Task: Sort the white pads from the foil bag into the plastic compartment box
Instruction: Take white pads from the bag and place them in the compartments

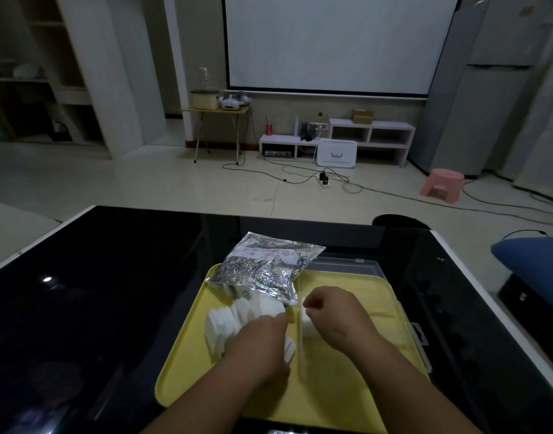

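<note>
A crinkled silver foil bag lies at the far left of a yellow tray, its mouth toward me. White pads spill from it in a fanned pile on the tray's left half. My left hand rests on the pile's right part with fingers curled over pads. A clear plastic compartment box sits open on the tray's right half. My right hand is over the box, fingers curled, above a white pad stack in a compartment; whether it pinches a pad is hidden.
The tray sits on a glossy black table with a white edge. A blue cushion lies off the table to the right. Beyond are a tiled floor with cables, a pink stool and low shelves.
</note>
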{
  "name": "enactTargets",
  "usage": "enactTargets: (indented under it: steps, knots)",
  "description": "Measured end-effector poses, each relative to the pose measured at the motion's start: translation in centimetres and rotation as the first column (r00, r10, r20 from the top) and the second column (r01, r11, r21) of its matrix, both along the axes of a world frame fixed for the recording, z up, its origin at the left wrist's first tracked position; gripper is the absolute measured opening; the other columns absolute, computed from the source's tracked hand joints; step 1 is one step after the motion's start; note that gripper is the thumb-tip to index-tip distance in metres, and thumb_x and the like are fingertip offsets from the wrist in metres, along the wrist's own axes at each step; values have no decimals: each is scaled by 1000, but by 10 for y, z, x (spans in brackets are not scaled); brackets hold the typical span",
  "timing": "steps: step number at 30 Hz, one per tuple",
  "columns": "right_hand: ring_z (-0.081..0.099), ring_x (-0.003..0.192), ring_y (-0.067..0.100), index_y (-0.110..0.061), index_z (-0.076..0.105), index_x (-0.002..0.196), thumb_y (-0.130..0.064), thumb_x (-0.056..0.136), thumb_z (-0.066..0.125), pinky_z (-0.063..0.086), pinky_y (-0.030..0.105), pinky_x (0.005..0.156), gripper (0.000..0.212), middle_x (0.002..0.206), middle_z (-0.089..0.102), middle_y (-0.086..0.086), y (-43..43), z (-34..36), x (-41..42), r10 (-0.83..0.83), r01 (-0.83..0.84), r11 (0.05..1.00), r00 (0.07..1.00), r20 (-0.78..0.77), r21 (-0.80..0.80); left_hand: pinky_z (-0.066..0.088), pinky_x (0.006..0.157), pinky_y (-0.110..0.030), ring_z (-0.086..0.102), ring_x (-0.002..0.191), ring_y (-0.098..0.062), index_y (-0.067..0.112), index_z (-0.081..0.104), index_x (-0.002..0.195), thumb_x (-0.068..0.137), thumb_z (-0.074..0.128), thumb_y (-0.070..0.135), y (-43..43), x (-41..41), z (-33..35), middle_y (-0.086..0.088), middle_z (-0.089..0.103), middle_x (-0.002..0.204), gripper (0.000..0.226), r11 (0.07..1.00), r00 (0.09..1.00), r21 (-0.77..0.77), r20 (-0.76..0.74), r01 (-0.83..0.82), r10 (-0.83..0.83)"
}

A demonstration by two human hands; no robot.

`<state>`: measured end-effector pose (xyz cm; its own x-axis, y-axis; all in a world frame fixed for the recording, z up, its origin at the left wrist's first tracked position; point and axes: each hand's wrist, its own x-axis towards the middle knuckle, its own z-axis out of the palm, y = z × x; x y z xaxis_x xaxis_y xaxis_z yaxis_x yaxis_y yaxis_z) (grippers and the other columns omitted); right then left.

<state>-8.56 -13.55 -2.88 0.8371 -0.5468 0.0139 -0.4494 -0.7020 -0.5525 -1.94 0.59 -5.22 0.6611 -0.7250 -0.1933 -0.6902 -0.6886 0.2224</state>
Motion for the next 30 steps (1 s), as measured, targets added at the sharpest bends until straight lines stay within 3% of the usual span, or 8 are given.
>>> enactTargets:
  steps: [6, 10, 13, 16, 21, 23, 26, 30]
  knots:
    - [63, 96, 17, -26, 72, 101, -25, 90, 59, 51, 30, 82, 17, 103, 72, -4, -2, -1, -1, 2, -2, 1000, 1000, 6, -13, 46, 82, -38, 56, 114, -27, 23, 41, 122, 84, 64, 25, -4, -8, -1, -4, 56, 123, 44, 1000, 993, -9, 116, 14, -13]
    - [63, 95, 16, -25, 72, 100, -25, 89, 59, 51, 29, 81, 17, 101, 72, -5, -5, 0, -3, -1, 1, 1000, 1000, 5, -20, 43, 74, -39, 59, 108, -32, 20, 39, 119, 95, 40, 10, -5, -11, -1, -11, 60, 118, 26, 997, 981, -56, 189, 54, -42]
    - [63, 95, 16, -25, 72, 101, -25, 90, 58, 51, 30, 82, 17, 102, 71, -5, -6, 1, -5, -3, 4, 1000, 1000, 9, -21, 45, 75, -41, 60, 106, -32, 20, 36, 123, 95, 36, 8, -7, -7, -5, -10, 61, 115, 30, 998, 985, -54, 171, 35, -26]
    - [63, 95, 16, -26, 71, 101, -25, 90, 58, 52, 31, 83, 17, 102, 71, -5, -8, 1, -7, -15, 15, 1000, 1000, 21, -9, 43, 73, -39, 59, 106, -30, 20, 31, 131, 92, 44, 13, -8, -4, -2, -8, 59, 116, 42, 995, 992, -95, 124, 6, 6]
    - [62, 96, 16, -26, 70, 104, -23, 91, 58, 52, 32, 84, 18, 104, 71, -5, -11, -1, -9, -38, 38, 999, 999, 29, 7, 41, 68, -35, 58, 88, -26, 27, 39, 106, 94, 43, 25, -14, 4, 12, -1, 59, 97, 13, 895, 980, -412, -165, -172, 112]
    - [62, 97, 16, -26, 70, 105, -23, 92, 57, 52, 32, 84, 19, 104, 70, -4, -12, -1, -9, -50, 49, 999, 998, 32, 15, 39, 63, -32, 56, 79, -19, 26, 44, 106, 92, 49, 25, -17, 7, 18, 1, 57, 91, 14, 832, 942, -484, -310, -273, 129]
    - [62, 96, 13, -26, 69, 107, -23, 93, 56, 51, 29, 83, 20, 105, 70, -6, -15, -1, -10, -69, 68, 997, 996, 51, 24, 47, 60, -30, 58, 69, -17, 24, 53, 104, 86, 52, 13, -19, 8, 25, -2, 59, 85, 21, 719, 849, -541, -512, -436, 130]
    - [60, 94, 10, -24, 69, 107, -22, 93, 57, 46, 23, 78, 19, 103, 68, -7, -17, 0, -12, -96, 88, 993, 990, 103, 76, 51, 58, -30, 60, 78, -20, 29, 57, 101, 77, 56, 11, -18, 11, 28, -5, 60, 95, 31, 611, 700, -529, -712, -589, 59]
